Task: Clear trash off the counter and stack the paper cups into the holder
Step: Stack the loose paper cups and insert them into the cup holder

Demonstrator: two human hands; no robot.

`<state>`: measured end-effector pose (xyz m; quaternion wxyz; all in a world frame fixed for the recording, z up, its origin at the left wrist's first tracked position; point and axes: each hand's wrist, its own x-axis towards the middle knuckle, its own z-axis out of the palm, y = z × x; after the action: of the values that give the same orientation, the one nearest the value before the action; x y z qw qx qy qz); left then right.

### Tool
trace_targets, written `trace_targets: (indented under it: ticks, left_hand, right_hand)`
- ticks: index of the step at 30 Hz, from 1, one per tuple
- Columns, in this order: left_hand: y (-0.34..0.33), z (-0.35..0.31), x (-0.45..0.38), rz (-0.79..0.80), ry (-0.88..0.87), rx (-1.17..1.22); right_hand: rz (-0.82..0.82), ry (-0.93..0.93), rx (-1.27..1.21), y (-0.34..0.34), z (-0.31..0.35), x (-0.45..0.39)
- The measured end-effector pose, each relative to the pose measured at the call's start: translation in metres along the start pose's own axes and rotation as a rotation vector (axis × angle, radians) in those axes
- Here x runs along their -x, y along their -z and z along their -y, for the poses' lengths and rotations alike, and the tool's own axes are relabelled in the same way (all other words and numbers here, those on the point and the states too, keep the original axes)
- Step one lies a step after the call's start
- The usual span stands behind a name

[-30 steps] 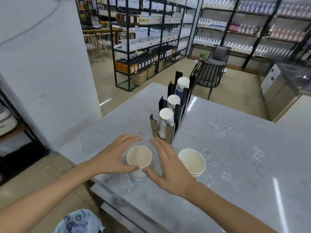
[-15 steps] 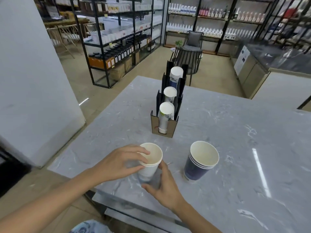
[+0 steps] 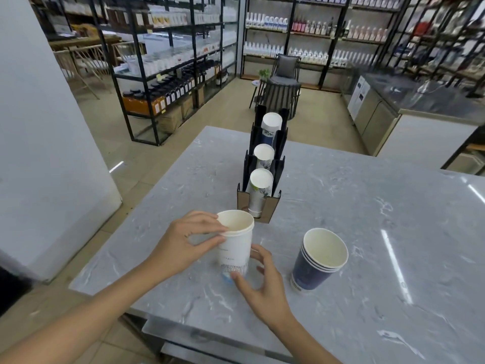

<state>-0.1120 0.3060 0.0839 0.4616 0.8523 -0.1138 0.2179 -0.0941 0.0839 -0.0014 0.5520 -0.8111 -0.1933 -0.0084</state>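
Note:
A stack of white paper cups (image 3: 235,243) stands upright near the front of the grey marble counter (image 3: 367,232). My left hand (image 3: 183,245) grips its upper part near the rim. My right hand (image 3: 265,287) holds its base from the right. A stack of dark blue cups (image 3: 317,261) stands to the right, apart from both hands. Behind them the black and cardboard cup holder (image 3: 262,179) carries three slanted stacks of cups.
The counter's front edge (image 3: 210,334) runs close under my wrists, with floor beyond its left edge. A white wall (image 3: 47,153) rises on the left. Black shelving racks (image 3: 170,61) and a dark chair (image 3: 282,88) stand across the floor behind the counter.
Both hands have closed on the white cups: the left shifted up to the rim, the right dropped to the base. The view tilted, so the blue stack shows more fully.

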Motion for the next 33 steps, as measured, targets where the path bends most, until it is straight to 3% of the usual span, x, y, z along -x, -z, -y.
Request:
trace_targets:
  ticks: [10,17,24,28,33]
  left_hand:
    - [0.027,-0.020,-0.057,-0.178,0.052,0.220]
    - [0.040,-0.027,-0.104,-0.284,0.119,0.359]
    - [0.035,-0.040,-0.152,-0.127,0.111,0.274]
    - [0.028,-0.045,-0.188,-0.104,0.140,0.097]
    - [0.020,-0.043,-0.224,0.032,0.200,-0.051]
  right_hand:
    - [-0.083,0.042,-0.306,0.012,0.054,-0.030]
    - [-0.123,0.222,-0.267,0.042,0.094,-0.065]
    - [-0.275,0.387,-0.139,0.094,0.128,-0.135]
    - [-0.301,0.506,-0.040,0.121,0.145,-0.174]
    - [-0.205,0.601,0.164,0.144,0.163,-0.221]
